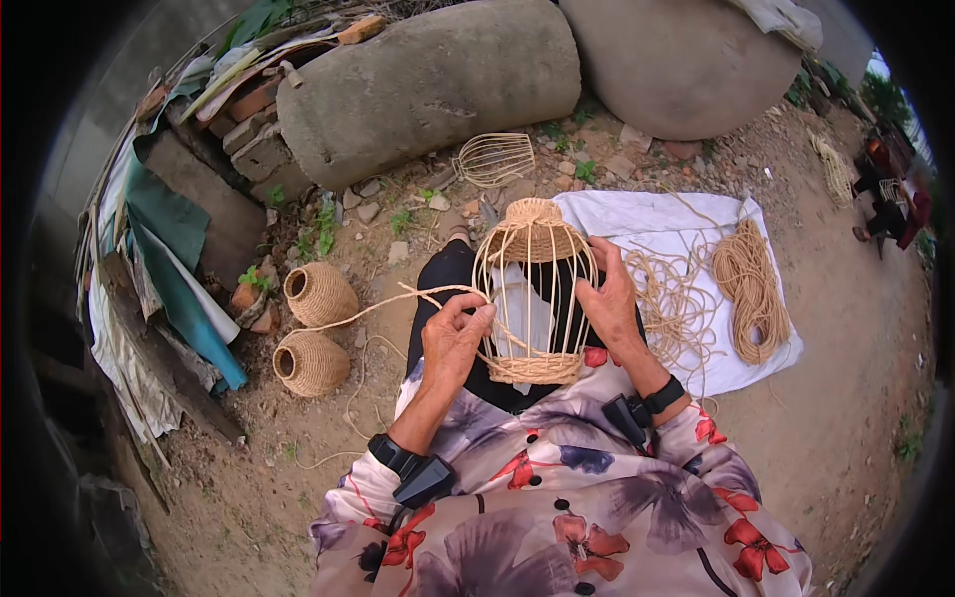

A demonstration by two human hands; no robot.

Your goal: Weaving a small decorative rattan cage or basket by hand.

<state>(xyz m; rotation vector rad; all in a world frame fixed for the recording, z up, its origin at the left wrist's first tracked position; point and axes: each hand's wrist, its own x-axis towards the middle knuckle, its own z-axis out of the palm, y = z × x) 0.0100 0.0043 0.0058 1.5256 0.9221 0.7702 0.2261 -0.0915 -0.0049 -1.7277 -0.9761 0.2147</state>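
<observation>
A half-woven basket frame (535,234) of pale ribs rests over my lap, with woven rope at its top and a woven band at its near end. My left hand (456,338) pinches a strand of rope (373,310) against the ribs on the left side. That strand trails off to the left past two finished woven pots. My right hand (609,298) grips the ribs on the right side, thumb in front and fingers partly hidden behind. Between the ribs, bare gaps show my dark trousers and something white.
Two small woven pots (320,294) lie at the left. A bare rib frame (494,159) sits ahead near a concrete cylinder (428,85). On a white sheet (607,209) at the right are a rope coil (748,294) and loose rope (676,298). Another person (890,204) is far right.
</observation>
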